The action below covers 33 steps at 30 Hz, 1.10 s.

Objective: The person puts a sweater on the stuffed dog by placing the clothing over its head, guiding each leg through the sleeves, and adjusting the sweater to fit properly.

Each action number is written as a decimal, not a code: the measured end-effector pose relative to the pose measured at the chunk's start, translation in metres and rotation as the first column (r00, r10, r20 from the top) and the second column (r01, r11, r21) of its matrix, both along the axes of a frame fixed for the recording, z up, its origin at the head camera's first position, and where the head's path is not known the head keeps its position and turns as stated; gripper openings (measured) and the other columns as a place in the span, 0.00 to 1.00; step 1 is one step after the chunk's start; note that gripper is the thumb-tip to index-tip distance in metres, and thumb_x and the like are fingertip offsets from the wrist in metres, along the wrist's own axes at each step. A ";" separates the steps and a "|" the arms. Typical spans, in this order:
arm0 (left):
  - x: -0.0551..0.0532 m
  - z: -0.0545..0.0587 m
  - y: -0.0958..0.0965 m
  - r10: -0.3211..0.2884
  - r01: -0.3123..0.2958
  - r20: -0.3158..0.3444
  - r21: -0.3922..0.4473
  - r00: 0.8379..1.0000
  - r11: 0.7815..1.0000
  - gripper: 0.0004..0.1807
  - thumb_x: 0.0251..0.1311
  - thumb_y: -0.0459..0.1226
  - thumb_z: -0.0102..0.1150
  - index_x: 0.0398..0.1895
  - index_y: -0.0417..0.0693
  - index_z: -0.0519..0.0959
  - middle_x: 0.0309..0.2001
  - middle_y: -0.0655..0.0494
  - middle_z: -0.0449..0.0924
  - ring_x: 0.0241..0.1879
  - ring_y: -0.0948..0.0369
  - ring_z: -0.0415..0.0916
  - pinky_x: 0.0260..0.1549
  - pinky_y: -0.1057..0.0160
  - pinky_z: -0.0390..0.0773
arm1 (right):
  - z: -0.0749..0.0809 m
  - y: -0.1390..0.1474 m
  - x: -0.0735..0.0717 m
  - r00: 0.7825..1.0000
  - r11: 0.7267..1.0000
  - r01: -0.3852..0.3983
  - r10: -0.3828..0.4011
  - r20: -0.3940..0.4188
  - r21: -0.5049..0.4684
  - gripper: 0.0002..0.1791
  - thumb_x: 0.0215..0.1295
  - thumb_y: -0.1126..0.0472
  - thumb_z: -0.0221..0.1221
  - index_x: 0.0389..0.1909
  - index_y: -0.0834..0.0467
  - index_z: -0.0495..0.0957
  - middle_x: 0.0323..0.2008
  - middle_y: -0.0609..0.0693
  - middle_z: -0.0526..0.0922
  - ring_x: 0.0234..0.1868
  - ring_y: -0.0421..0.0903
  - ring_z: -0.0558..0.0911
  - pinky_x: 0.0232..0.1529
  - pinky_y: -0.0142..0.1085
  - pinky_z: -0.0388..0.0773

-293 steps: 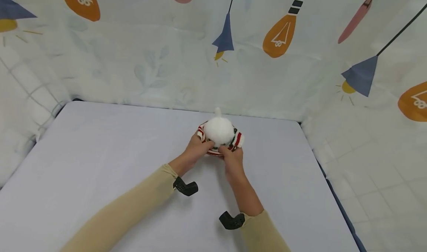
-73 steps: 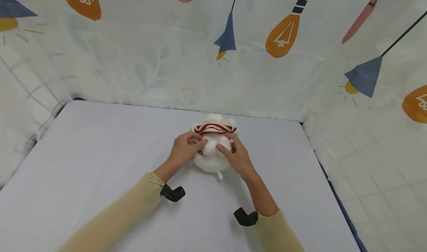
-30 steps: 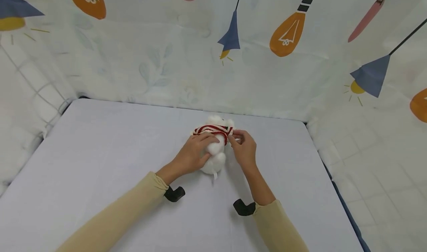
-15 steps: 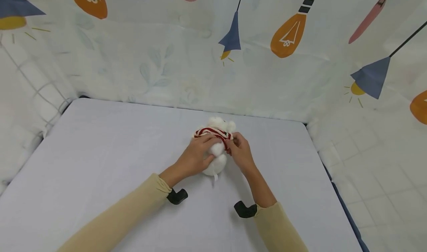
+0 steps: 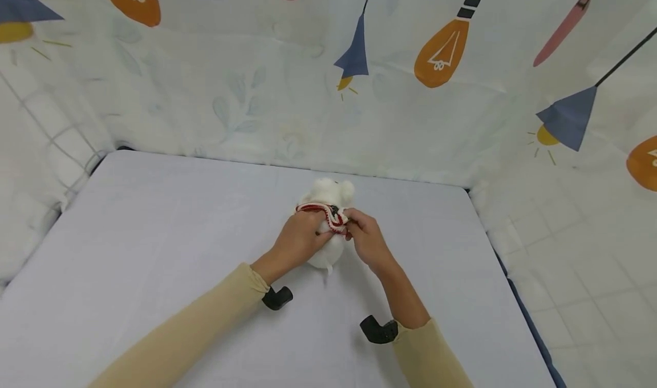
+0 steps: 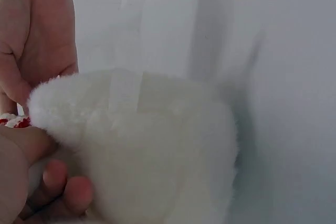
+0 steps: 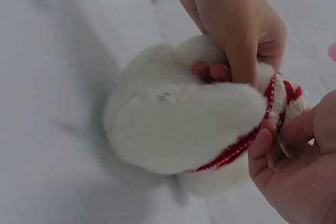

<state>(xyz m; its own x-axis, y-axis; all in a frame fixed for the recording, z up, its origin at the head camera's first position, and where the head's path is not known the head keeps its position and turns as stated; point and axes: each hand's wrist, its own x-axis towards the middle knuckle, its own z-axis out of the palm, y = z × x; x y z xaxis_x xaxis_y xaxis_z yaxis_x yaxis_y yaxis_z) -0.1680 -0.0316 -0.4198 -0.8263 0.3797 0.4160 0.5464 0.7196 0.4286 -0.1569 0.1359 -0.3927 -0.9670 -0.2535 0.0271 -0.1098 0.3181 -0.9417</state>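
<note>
A white plush toy (image 5: 327, 189) with round ears lies on the table between both hands. A red-and-white striped knit sweater (image 5: 312, 207), with a dark green patch, is bunched across its upper body. My left hand (image 5: 297, 239) grips the toy from the left, its fingers curled on the white plush. My right hand (image 5: 370, 242) pinches the right edge of the sweater with thumb and fingers. In the right wrist view the toy's rounded underside (image 7: 178, 124) carries a small printed label (image 7: 166, 97). The left hand hides part of the toy and sweater.
The toy rests near the far side of a white-covered table (image 5: 195, 217). Behind it hangs a pale curtain (image 5: 287, 108) printed with lamps and bulbs. Black devices (image 5: 378, 330) are worn at both wrists.
Earlier the toy faced another way, its rounded end up; later it lay on the table. In the last second the right hand pulled the sweater's right edge down and inward, and the toy turned slightly.
</note>
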 end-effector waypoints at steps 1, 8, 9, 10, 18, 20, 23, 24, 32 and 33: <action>-0.001 -0.001 0.001 0.007 -0.007 0.008 0.035 1.000 0.999 0.11 0.49 0.44 0.66 0.26 0.47 0.76 0.23 0.54 0.79 0.27 0.58 0.77 0.28 0.61 0.75 | 0.004 -0.001 0.002 0.999 1.000 -0.008 0.009 -0.032 0.023 0.12 0.69 0.70 0.42 0.41 0.64 0.75 0.39 0.56 0.74 0.36 0.50 0.72 0.36 0.44 0.74; -0.002 0.000 0.007 0.012 -0.020 0.049 0.166 0.999 0.986 0.10 0.44 0.38 0.69 0.20 0.45 0.75 0.18 0.55 0.74 0.21 0.62 0.69 0.22 0.65 0.68 | 0.027 -0.007 0.019 0.987 0.991 -0.013 0.034 -0.159 0.130 0.11 0.66 0.74 0.43 0.39 0.68 0.75 0.46 0.59 0.72 0.41 0.53 0.73 0.37 0.43 0.75; -0.003 0.000 0.007 0.009 -0.018 0.055 0.172 0.998 0.985 0.10 0.44 0.37 0.68 0.20 0.45 0.74 0.17 0.55 0.73 0.20 0.63 0.67 0.21 0.66 0.66 | 0.029 -0.007 0.021 0.986 0.989 -0.015 0.039 -0.163 0.146 0.11 0.66 0.74 0.43 0.40 0.68 0.75 0.48 0.59 0.72 0.42 0.53 0.73 0.37 0.41 0.75; -0.003 0.000 0.007 0.002 -0.013 0.060 0.178 0.998 0.984 0.10 0.44 0.36 0.68 0.20 0.44 0.74 0.17 0.55 0.72 0.19 0.63 0.65 0.20 0.67 0.65 | 0.030 -0.008 0.023 0.985 0.987 -0.019 0.045 -0.166 0.160 0.11 0.66 0.74 0.43 0.40 0.68 0.75 0.49 0.60 0.71 0.43 0.54 0.73 0.37 0.39 0.75; -0.006 0.004 -0.004 -0.270 0.155 0.367 0.313 0.890 0.937 0.05 0.58 0.38 0.56 0.34 0.47 0.75 0.32 0.56 0.77 0.32 0.64 0.72 0.32 0.67 0.71 | 0.032 -0.003 0.029 0.979 0.967 0.000 0.052 -0.197 0.255 0.14 0.66 0.74 0.44 0.45 0.66 0.75 0.53 0.58 0.70 0.44 0.54 0.74 0.37 0.33 0.73; -0.006 0.007 -0.006 -0.331 0.138 0.473 0.396 0.817 0.908 0.09 0.62 0.44 0.50 0.39 0.51 0.75 0.38 0.58 0.79 0.40 0.64 0.74 0.39 0.64 0.72 | 0.032 0.000 0.029 0.977 0.965 0.024 0.033 -0.210 0.262 0.15 0.65 0.75 0.44 0.45 0.64 0.76 0.53 0.58 0.70 0.46 0.53 0.73 0.38 0.32 0.72; -0.005 0.008 -0.006 -0.270 0.062 0.494 0.398 0.826 0.915 0.14 0.64 0.51 0.46 0.34 0.53 0.76 0.32 0.59 0.77 0.35 0.64 0.73 0.35 0.64 0.71 | 0.030 0.002 0.029 0.978 0.964 0.050 0.006 -0.209 0.261 0.15 0.64 0.76 0.44 0.46 0.63 0.75 0.53 0.57 0.71 0.48 0.53 0.74 0.39 0.34 0.74; -0.004 0.008 -0.005 -0.228 0.037 0.470 0.380 0.853 0.924 0.15 0.63 0.52 0.47 0.30 0.53 0.76 0.29 0.59 0.76 0.32 0.64 0.72 0.32 0.65 0.70 | 0.024 0.004 0.027 0.979 0.965 0.054 -0.001 -0.205 0.256 0.16 0.64 0.75 0.44 0.47 0.62 0.75 0.53 0.55 0.71 0.48 0.52 0.74 0.39 0.34 0.75; 0.002 0.016 0.001 -0.052 -0.198 0.424 0.523 0.904 0.829 0.11 0.50 0.47 0.65 0.30 0.51 0.81 0.28 0.56 0.83 0.29 0.66 0.81 0.28 0.67 0.78 | 0.017 0.008 0.030 0.983 0.977 0.014 0.025 -0.181 0.212 0.21 0.64 0.77 0.43 0.56 0.62 0.69 0.56 0.59 0.69 0.46 0.57 0.79 0.41 0.45 0.78; 0.002 0.017 0.001 -0.071 -0.221 0.459 0.552 0.886 0.804 0.12 0.49 0.47 0.65 0.32 0.50 0.81 0.31 0.55 0.84 0.31 0.65 0.82 0.29 0.67 0.79 | 0.023 0.007 0.033 0.983 0.977 0.000 0.039 -0.180 0.212 0.21 0.63 0.77 0.42 0.57 0.64 0.68 0.56 0.61 0.69 0.47 0.59 0.79 0.41 0.47 0.78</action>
<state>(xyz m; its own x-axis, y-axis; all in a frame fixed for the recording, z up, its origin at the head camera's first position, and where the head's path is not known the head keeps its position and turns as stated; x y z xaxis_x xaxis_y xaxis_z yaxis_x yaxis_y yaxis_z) -0.1657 -0.0303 -0.4033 -0.9857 0.1183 0.1201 0.1497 0.2865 0.9463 -0.1239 0.1426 -0.3696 -0.9455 -0.2909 0.1461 -0.2811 0.5032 -0.8172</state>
